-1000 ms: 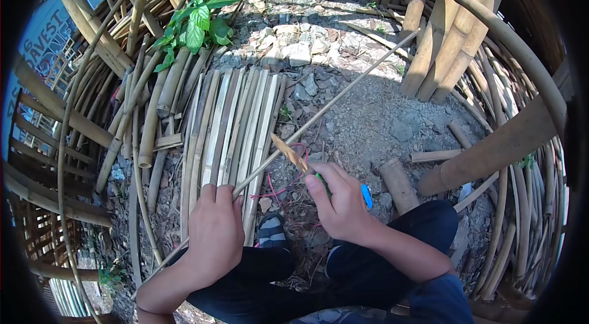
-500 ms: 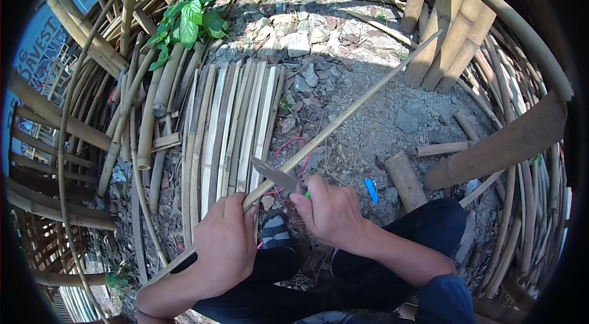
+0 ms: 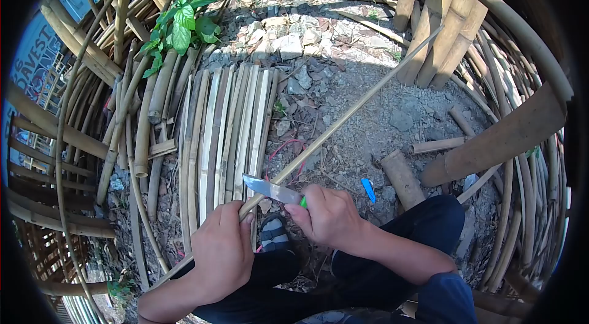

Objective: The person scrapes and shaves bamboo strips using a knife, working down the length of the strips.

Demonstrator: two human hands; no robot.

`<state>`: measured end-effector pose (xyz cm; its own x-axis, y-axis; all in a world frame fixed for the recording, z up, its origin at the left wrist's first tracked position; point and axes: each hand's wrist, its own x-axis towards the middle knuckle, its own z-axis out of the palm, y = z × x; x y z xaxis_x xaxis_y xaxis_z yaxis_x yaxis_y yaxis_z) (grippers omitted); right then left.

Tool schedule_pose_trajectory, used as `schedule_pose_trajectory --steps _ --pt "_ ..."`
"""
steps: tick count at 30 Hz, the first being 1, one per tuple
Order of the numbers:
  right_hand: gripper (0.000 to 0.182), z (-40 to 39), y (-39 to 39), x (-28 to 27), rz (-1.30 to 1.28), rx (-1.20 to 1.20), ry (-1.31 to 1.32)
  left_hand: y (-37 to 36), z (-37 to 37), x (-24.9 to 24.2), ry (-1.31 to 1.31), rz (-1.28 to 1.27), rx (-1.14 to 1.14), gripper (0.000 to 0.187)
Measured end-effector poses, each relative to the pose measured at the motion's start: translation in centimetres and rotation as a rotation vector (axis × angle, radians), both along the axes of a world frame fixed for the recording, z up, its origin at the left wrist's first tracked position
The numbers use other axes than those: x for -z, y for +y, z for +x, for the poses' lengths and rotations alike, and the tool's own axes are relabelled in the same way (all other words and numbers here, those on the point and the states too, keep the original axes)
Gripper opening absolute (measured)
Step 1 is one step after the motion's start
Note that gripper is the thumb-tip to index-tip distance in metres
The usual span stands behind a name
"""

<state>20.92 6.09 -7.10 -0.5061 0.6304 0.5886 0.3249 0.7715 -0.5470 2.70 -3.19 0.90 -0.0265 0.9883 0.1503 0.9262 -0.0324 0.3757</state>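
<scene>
A long, thin bamboo strip runs diagonally from lower left to upper right. My left hand is closed round its lower part. In my right hand is a knife with a green handle, its fingers wrapped round the grip. The broad blade points left and crosses over the strip just beyond my left hand. Behind and left of the knife lies a row of split bamboo slats, side by side on the ground.
A short bamboo piece and a blue object lie on the stony ground at right. Thick bamboo poles stand at upper right. A leafy green plant grows at upper left. Pink string lies beneath the strip.
The knife blade has turned so its broad face catches more light, and its tip has shifted slightly left and down. The view has shifted a little; both hands keep their hold.
</scene>
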Motion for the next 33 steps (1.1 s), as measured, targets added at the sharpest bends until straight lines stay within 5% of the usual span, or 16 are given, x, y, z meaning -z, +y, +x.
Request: schedule_pose_trajectory --steps 23,33 --pt "0.036 0.2 0.5 -0.5 0.037 0.012 -0.020 -0.2 -0.1 -0.2 0.019 0.030 0.015 0.015" --pt "0.035 2.8 3.7 -0.8 0.132 0.249 -0.128 -0.4 -0.8 -0.2 0.013 0.060 0.007 0.013"
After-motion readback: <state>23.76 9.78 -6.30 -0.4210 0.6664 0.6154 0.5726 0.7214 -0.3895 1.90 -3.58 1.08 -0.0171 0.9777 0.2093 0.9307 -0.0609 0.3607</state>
